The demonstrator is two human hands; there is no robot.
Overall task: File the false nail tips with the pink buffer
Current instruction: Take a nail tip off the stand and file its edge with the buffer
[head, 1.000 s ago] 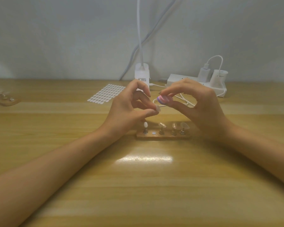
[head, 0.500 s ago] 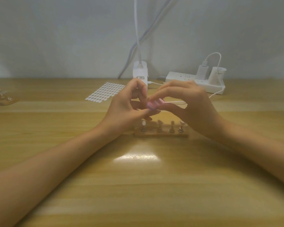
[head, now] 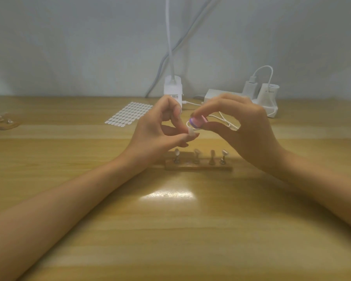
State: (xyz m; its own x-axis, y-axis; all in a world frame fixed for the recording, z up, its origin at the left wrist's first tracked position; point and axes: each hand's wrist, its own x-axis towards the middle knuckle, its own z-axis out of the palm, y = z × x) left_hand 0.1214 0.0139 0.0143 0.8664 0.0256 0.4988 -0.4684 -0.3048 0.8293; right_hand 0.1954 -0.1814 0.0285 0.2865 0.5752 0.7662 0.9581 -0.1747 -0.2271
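Far left edge of wooden table [head: 170,230]: second wooden holder [head: 2,122] with small pegs, blurred, partly cut off. Further right, far side: white sheet of oval adhesive tabs [head: 129,113], lying flat. Left hand [head: 156,136] raised above table centre, thumb and fingers curled, pinching one pale false nail tip [head: 190,130] at the fingertips. Behind it against the wall: white lamp base [head: 173,90] with stem going up out of view. Just right of and slightly above the nail tip: pink buffer [head: 198,121], purple end face turned toward the left hand, close to the tip; contact or small gap, cannot tell. Below both hands, on the table: wooden nail stand [head: 199,166] carrying four upright pegs with tips on top. Right hand [head: 249,130] raised, thumb and forefinger gripping the buffer, other fingers curled above. Behind right hand: looped white cable [head: 225,121] on the table. Far right by the wall: white power strip [head: 217,96] with two chargers plugged in.
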